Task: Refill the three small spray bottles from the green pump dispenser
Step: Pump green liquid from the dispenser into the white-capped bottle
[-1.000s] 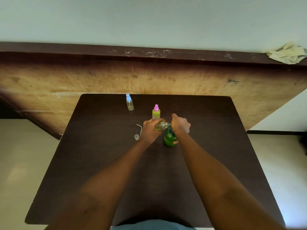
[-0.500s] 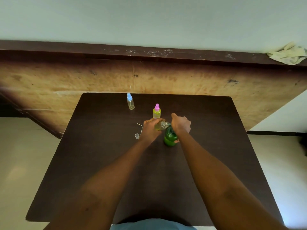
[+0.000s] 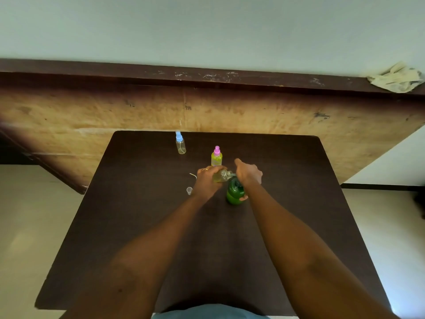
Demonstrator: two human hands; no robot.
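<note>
The green pump dispenser point(image 3: 234, 192) stands near the middle of the dark table point(image 3: 138, 215). My right hand point(image 3: 248, 173) lies over its pump head, thumb against the bottle's lower side. My left hand point(image 3: 207, 181) grips a small open spray bottle point(image 3: 222, 175), tilted with its mouth at the pump spout and yellowish liquid inside. A pink-capped spray bottle point(image 3: 216, 156), full of yellow-green liquid, stands just behind my hands. A blue-capped spray bottle point(image 3: 180, 143), nearly clear, stands near the far edge.
A small clear cap point(image 3: 189, 190) and a thin dip tube point(image 3: 193, 175) lie on the table left of my left hand. A worn wooden panel point(image 3: 138, 111) rises behind the table. A crumpled cloth point(image 3: 396, 79) sits on its ledge at the far right.
</note>
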